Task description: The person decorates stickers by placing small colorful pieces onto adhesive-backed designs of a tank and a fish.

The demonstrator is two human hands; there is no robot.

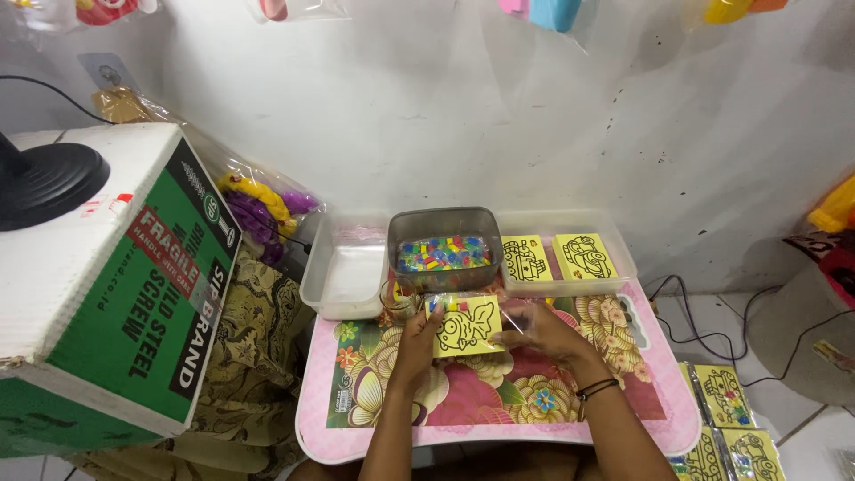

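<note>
Both hands grip one yellow fish card (pixel 467 326) between them, left hand (pixel 417 340) and right hand (pixel 545 334) pinching opposite edges.

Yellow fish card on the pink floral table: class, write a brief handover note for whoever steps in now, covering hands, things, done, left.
Left hand and right hand each grip a side of the yellow fish-outline card in its clear plastic sleeve, above the pink floral lap table.
Grey tub of coloured pieces stands just behind it; two yellow outline cards lie in the clear tray.
Done: finished packs lie on the floor, right.
Left: whether the sleeve is sealed cannot be told.
</note>
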